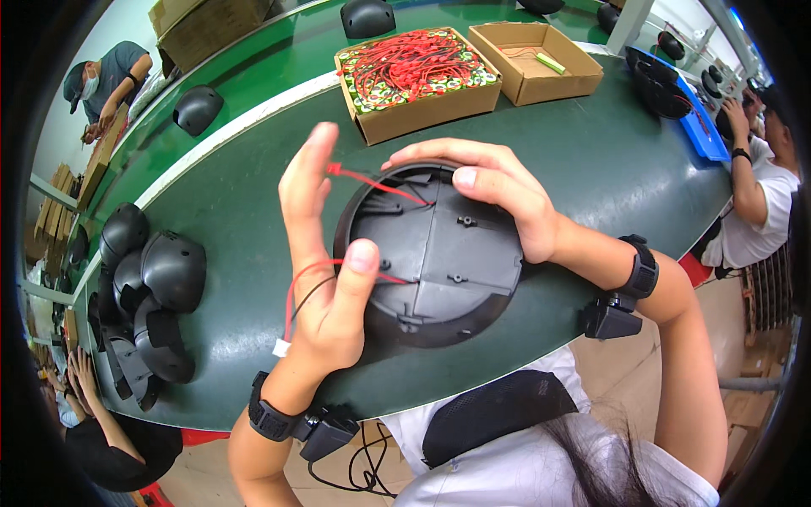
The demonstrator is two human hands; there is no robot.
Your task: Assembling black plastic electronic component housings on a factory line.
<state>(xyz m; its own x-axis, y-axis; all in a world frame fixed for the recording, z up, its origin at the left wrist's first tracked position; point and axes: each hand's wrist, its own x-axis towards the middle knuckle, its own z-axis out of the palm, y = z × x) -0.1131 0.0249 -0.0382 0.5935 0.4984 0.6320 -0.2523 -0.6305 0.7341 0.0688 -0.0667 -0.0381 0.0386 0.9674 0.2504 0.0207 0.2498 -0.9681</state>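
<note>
A round black plastic shell (pixel 469 253) is held above the green table, its hollow inside facing up. My left hand (pixel 325 296) grips its left side, with the thumb over the rim and the fingers stretched up outside. My right hand (pixel 519 198) curls around the upper right rim, thumb resting on the edge. Out of the shell comes a thin red wire with a red connector (pixel 334 169), near the left fingers. Another red and black wire crosses beneath the left thumb and ends in a white connector (pixel 281 347) by the left wrist.
Several black shells (pixel 173 270) are piled at the left. A cardboard box of batteries with red wires (pixel 431 120) stands beyond my hands, beside another open box (pixel 553 84). A blue tray (pixel 705 127) holds black shells at the right. Other people work on both sides.
</note>
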